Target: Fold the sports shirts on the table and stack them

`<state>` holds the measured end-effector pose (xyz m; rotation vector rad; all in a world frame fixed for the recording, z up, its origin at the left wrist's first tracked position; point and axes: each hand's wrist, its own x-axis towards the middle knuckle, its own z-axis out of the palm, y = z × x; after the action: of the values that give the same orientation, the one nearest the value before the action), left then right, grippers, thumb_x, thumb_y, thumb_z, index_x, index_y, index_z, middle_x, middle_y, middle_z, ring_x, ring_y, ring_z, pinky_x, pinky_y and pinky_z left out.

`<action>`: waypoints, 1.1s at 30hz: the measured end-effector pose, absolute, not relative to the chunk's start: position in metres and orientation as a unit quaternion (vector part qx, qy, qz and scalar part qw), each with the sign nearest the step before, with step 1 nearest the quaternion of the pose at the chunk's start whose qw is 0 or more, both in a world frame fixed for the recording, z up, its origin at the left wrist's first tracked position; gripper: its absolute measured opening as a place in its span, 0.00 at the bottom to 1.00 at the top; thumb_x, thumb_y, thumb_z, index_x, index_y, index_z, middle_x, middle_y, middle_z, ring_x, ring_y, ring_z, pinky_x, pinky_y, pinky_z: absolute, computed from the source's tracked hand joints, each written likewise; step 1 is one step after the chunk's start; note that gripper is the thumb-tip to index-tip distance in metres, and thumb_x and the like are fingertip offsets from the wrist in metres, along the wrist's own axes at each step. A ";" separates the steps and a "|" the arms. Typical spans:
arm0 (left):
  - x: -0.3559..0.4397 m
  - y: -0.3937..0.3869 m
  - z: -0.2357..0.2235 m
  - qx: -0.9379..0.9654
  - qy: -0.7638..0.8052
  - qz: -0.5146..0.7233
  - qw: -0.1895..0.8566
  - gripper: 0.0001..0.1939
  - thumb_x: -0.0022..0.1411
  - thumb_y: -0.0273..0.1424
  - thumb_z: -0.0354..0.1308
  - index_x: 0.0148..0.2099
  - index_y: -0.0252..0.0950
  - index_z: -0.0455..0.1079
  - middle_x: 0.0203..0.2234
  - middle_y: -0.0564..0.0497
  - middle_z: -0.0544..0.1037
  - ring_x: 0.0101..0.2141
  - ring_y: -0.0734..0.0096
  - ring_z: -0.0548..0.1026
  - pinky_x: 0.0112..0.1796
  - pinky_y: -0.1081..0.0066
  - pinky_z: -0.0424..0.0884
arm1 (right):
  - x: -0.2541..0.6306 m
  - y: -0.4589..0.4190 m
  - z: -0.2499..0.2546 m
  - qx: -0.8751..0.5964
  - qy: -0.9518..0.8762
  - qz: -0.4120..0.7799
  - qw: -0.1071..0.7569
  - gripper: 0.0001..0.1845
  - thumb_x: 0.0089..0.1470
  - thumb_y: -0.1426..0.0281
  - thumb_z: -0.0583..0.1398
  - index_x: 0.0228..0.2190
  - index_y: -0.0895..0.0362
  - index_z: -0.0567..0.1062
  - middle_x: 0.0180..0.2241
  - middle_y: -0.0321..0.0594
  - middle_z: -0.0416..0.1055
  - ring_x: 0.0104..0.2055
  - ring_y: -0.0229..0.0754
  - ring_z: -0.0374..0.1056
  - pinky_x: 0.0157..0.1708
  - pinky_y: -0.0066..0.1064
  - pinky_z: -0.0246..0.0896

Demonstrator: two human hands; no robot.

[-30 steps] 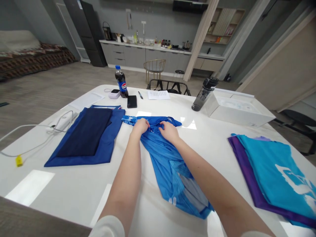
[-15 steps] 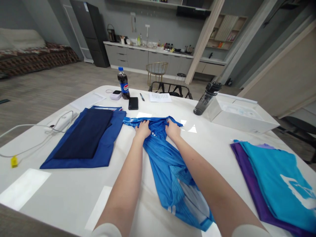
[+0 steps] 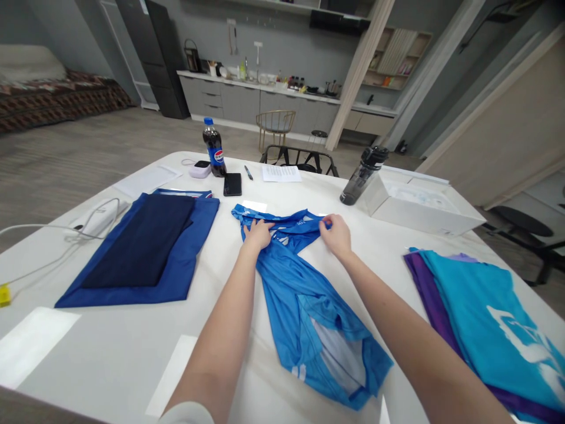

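The blue garment (image 3: 300, 282) lay on the white table (image 3: 123, 359), in front of the wearer, its nearest corner well inside the pictured tabletop. White surface stretched to its left as far as the dark blue cloth (image 3: 196, 253) with the navy cloth (image 3: 143, 241) on top, and a broader stretch ran right to the turquoise garment (image 3: 472, 300) and the purple cloth (image 3: 428, 294) under it. A narrower strip separated its far edge from the phone (image 3: 232, 184).

Its long axis slanted from the far left toward the wearer and to the right, where a loose end gaped over a pale grey inside. At the far end, a folded band ran crosswise, nearly parallel to the table's far edge.

The left hand (image 3: 258, 234) rested palm down on the band's left part, fingers spread. The right hand (image 3: 336, 235) pinched the band's right end between thumb and fingers. Both forearms came in from the near side, the right one slanting past just beside the garment's lower corner.

Farther off stood the cola bottle (image 3: 215, 154), the dark drinking bottle (image 3: 362, 178) and the white box (image 3: 419, 209).
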<state>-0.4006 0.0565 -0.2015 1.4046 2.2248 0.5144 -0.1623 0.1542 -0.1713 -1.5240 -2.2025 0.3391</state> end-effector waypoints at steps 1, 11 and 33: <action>-0.397 0.056 -0.201 0.510 0.813 0.173 0.223 0.27 0.68 0.29 0.48 0.66 0.52 0.67 0.71 0.46 0.58 0.72 0.39 0.46 0.64 0.30 0.39 | -0.176 0.144 -0.171 -0.552 -0.801 0.135 0.191 0.20 0.64 0.54 0.53 0.43 0.54 0.77 0.43 0.49 0.77 0.47 0.51 0.72 0.49 0.37 0.64; -0.390 0.056 -0.204 0.512 0.827 0.134 0.192 0.35 0.66 0.44 0.54 0.73 0.50 0.53 0.74 0.45 0.50 0.72 0.39 0.41 0.64 0.29 0.39 | -0.252 0.116 -0.184 -0.592 -0.794 0.122 0.057 0.18 0.66 0.57 0.55 0.47 0.55 0.77 0.46 0.51 0.79 0.48 0.53 0.75 0.44 0.38 0.67; -0.383 0.065 -0.204 0.560 0.810 0.132 0.112 0.30 0.73 0.43 0.41 0.70 0.37 0.60 0.70 0.39 0.58 0.70 0.50 0.55 0.67 0.43 0.48 | -0.042 0.172 -0.194 -0.554 -0.817 0.044 0.154 0.22 0.67 0.58 0.50 0.51 0.54 0.76 0.54 0.51 0.73 0.57 0.54 0.67 0.56 0.46 0.61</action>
<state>-0.3832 0.0655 -0.2042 1.6431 2.3784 0.3875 -0.0422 0.1715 -0.1941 -1.5881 -2.3420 0.1273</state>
